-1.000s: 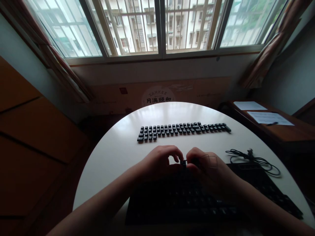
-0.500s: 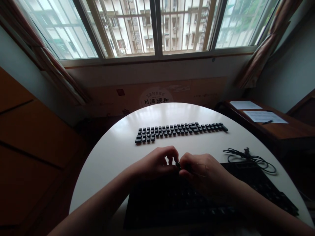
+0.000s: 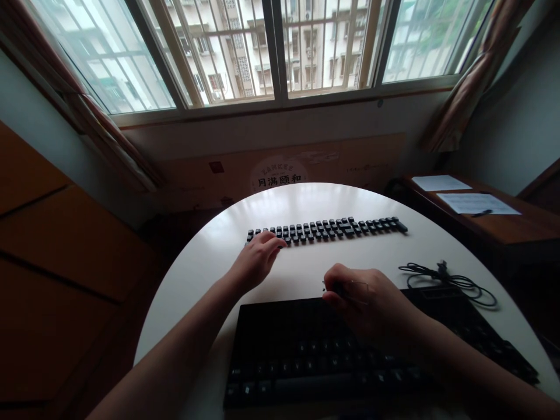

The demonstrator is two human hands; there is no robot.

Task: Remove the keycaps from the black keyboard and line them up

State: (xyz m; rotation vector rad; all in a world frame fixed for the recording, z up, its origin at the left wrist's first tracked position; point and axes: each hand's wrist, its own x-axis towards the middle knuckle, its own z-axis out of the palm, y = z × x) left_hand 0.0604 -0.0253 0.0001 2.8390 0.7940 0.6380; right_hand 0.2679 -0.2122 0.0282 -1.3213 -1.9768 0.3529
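My left hand [image 3: 258,259] reaches over the left end of the rows of black keycaps [image 3: 324,230]. Its fingers are pinched together around a dark keycap at the lower row, mostly covered by the fingertips. My right hand [image 3: 363,294] is closed around a keycap puller [image 3: 359,284], whose thin wire loops stick out on both sides of the fist. Below it lies a black keyboard [image 3: 280,326], its upper left part bare of keycaps and its lower rows still bearing lettered ones. My right forearm hides part of the keyboard.
A coiled black cable [image 3: 455,283] with its plug lies behind the keyboard's right side. All of this rests on a round white table [image 3: 175,309]. To the right, a brown desk [image 3: 490,224] bears paper sheets [image 3: 476,204] and a pen [image 3: 482,213].
My left hand has moved away from the puller, forward and left to the keycap rows. My right hand stays nearly in place with the puller. More of the keyboard shows.
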